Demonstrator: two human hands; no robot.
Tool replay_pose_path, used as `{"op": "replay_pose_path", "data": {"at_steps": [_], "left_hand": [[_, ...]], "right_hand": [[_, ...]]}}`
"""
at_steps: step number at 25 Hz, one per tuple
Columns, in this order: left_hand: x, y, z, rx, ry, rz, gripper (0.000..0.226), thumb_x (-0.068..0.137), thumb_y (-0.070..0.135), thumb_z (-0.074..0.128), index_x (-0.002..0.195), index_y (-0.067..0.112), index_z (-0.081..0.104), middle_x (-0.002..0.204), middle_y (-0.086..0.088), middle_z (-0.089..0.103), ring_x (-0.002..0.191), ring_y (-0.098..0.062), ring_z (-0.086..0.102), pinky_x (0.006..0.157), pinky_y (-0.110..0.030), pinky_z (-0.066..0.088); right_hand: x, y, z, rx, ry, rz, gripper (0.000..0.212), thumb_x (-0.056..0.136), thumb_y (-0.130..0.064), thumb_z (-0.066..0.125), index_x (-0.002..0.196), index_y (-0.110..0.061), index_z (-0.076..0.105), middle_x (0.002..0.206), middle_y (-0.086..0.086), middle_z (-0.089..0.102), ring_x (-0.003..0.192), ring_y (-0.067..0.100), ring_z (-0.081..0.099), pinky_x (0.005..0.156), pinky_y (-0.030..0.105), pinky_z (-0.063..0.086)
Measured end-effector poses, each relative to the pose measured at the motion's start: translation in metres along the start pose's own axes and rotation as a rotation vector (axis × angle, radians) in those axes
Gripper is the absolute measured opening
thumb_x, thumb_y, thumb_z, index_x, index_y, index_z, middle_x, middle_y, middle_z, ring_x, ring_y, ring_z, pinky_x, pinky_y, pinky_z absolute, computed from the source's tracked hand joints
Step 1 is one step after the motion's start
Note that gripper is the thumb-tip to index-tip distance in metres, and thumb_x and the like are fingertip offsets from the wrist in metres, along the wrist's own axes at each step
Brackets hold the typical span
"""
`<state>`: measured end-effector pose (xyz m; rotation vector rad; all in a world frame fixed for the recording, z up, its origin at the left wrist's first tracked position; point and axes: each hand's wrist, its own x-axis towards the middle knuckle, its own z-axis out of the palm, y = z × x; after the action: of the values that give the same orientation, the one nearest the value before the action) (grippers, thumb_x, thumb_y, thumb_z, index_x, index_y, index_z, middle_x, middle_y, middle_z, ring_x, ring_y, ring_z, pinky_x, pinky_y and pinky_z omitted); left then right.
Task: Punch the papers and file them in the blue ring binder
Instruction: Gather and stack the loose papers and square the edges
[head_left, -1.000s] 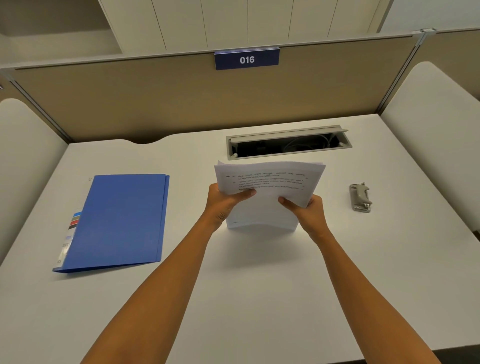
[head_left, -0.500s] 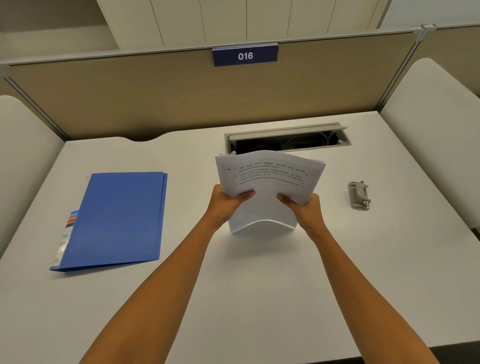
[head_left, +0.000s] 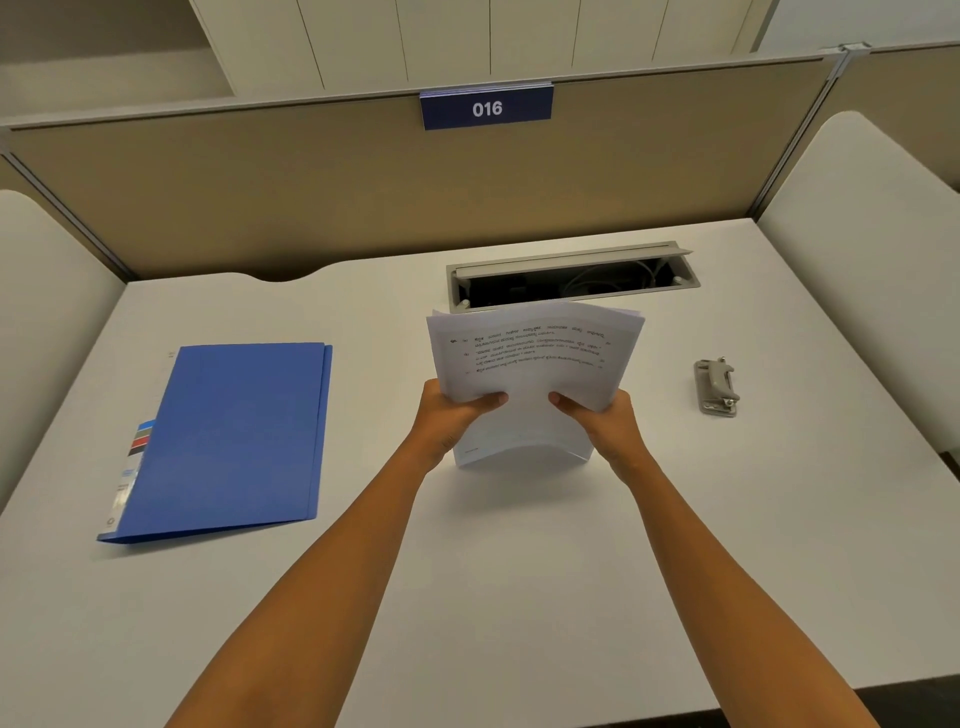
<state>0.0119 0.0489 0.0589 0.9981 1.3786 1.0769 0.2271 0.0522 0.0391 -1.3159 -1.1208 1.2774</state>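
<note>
A stack of white printed papers (head_left: 535, 364) stands on its lower edge on the white desk, mid-table, bowed and fanned at the top. My left hand (head_left: 447, 421) grips its left side and my right hand (head_left: 608, 426) grips its right side, thumbs on the front sheet. The blue ring binder (head_left: 234, 436) lies closed and flat to the left, apart from the hands. A small grey hole punch (head_left: 716, 387) sits to the right of the papers.
An open cable tray (head_left: 571, 280) is sunk into the desk (head_left: 519, 571) just behind the papers. A tan partition with a sign reading 016 (head_left: 487, 108) closes the back. White side panels (head_left: 872, 270) flank the desk on both sides.
The papers stay upright between both hands; their lower edge has bowed more against the desk and the top sheets have shifted slightly. Binder and punch have not moved.
</note>
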Motion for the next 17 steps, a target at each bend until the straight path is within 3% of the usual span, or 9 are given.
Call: {"op": "replay_pose_path", "data": {"at_steps": [5, 9, 14, 17], "left_hand": [[0.001, -0.007, 0.001, 0.069, -0.02, -0.008, 0.057, 0.068, 0.016, 0.087, 0.12, 0.018, 0.064, 0.111, -0.004, 0.069, 0.099, -0.02, 0.064, 0.078, -0.029, 0.058], [0.005, -0.012, -0.001, 0.082, 0.005, -0.11, 0.067, 0.063, 0.037, 0.089, 0.119, 0.017, 0.061, 0.111, 0.001, 0.07, 0.098, -0.018, 0.068, 0.081, -0.036, 0.06], [0.004, -0.025, 0.005, 0.133, -0.033, -0.198, 0.043, 0.077, 0.024, 0.08, 0.116, 0.012, 0.066, 0.113, -0.005, 0.071, 0.094, -0.02, 0.07, 0.073, -0.034, 0.06], [0.006, -0.038, 0.011, 0.2, -0.005, -0.27, 0.052, 0.078, 0.014, 0.079, 0.124, 0.012, 0.055, 0.113, -0.011, 0.069, 0.092, -0.024, 0.069, 0.065, -0.031, 0.059]], "right_hand": [[0.001, 0.006, -0.001, -0.03, -0.018, 0.03, 0.043, 0.082, -0.02, 0.074, 0.121, -0.021, 0.057, 0.11, 0.001, 0.066, 0.101, 0.02, 0.062, 0.081, 0.035, 0.058], [0.003, 0.002, -0.011, -0.132, -0.033, 0.031, 0.03, 0.086, -0.03, 0.069, 0.113, -0.018, 0.062, 0.105, 0.001, 0.069, 0.095, 0.023, 0.067, 0.078, 0.035, 0.059], [0.01, 0.014, -0.029, -0.381, -0.01, 0.121, 0.044, 0.088, -0.035, 0.066, 0.122, -0.009, 0.058, 0.111, 0.007, 0.065, 0.092, 0.026, 0.064, 0.077, 0.033, 0.054], [0.014, 0.031, -0.043, -0.451, -0.008, 0.244, 0.047, 0.088, -0.034, 0.066, 0.125, -0.006, 0.057, 0.119, 0.014, 0.064, 0.101, 0.032, 0.063, 0.082, 0.036, 0.052]]}}
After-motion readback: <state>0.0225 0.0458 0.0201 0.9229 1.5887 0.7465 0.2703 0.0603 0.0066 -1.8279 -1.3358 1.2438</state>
